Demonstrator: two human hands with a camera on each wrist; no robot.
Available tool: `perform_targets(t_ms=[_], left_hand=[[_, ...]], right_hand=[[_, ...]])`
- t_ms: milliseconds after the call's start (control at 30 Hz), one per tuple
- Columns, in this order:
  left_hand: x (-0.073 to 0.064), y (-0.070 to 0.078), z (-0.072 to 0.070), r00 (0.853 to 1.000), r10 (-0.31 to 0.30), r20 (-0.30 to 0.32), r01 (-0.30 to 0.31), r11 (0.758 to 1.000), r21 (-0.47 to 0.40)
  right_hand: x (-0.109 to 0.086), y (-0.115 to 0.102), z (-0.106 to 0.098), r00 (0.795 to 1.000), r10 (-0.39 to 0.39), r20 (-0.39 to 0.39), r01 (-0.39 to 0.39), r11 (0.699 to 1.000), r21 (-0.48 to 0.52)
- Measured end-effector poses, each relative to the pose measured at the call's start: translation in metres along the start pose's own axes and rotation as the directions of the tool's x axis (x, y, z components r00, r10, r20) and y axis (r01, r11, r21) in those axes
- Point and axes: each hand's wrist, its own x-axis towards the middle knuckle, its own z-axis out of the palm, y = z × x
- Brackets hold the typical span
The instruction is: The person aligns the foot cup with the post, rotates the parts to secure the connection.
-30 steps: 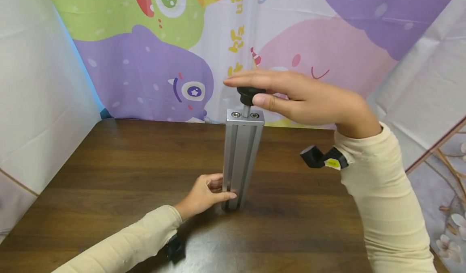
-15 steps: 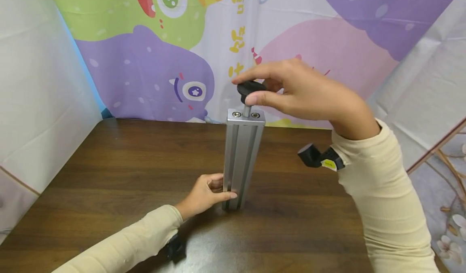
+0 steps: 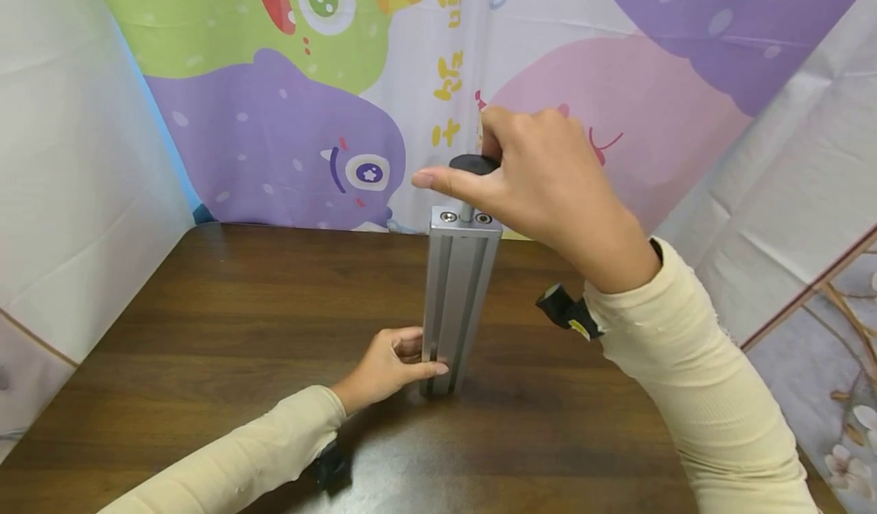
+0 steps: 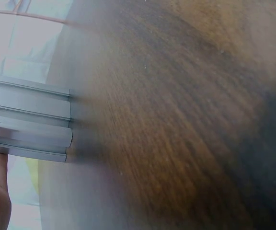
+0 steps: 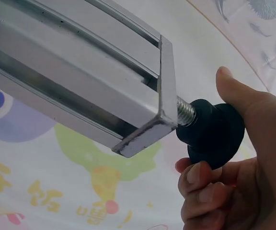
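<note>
A silver aluminium profile (image 3: 457,293) stands upright on the wooden table, its grooved sides facing me. Its top end plate (image 3: 466,221) carries two bolts. From between them rises the threaded stem (image 5: 186,111) of a black levelling foot (image 3: 473,164). Low on the profile, my left hand (image 3: 384,368) holds it, thumb across the front and fingers behind. Up top, my right hand (image 3: 544,175) is at the foot's disc; its fingers curl at the edge while the thumb stretches past it. In the left wrist view, the profile's lower end (image 4: 28,115) meets the table.
The brown table (image 3: 288,293) spreads around the profile. Behind it hangs a cartoon-printed cloth (image 3: 288,141), and white cloth panels (image 3: 62,156) close off the sides. Black camera mounts (image 3: 565,307) sit on both wrists.
My right hand has turned over the foot: flat fingers and thumb at the near edge before, now fingers curled at the right and thumb pointing left. My left hand stays put.
</note>
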Motion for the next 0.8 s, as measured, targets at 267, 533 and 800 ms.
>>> perform_targets(t_ms=[267,533,800], left_hand=[[-0.001,-0.002,0.0,1.0,-0.004,-0.003,0.004,1.0,-0.004],[0.001,0.0,-0.001,1.0,0.002,-0.001,-0.002,1.0,0.0],[0.001,0.0,0.0,1.0,-0.012,-0.001,0.012,1.0,0.003]], right_hand=[[-0.003,0.002,-0.008,0.995,0.005,0.095,-0.006,1.0,0.014],[-0.002,0.027,-0.027,0.895,-0.349,0.277,0.282,0.925,0.255],[0.004,0.041,-0.031,0.737,-0.595,0.322,0.465,0.791,0.398]])
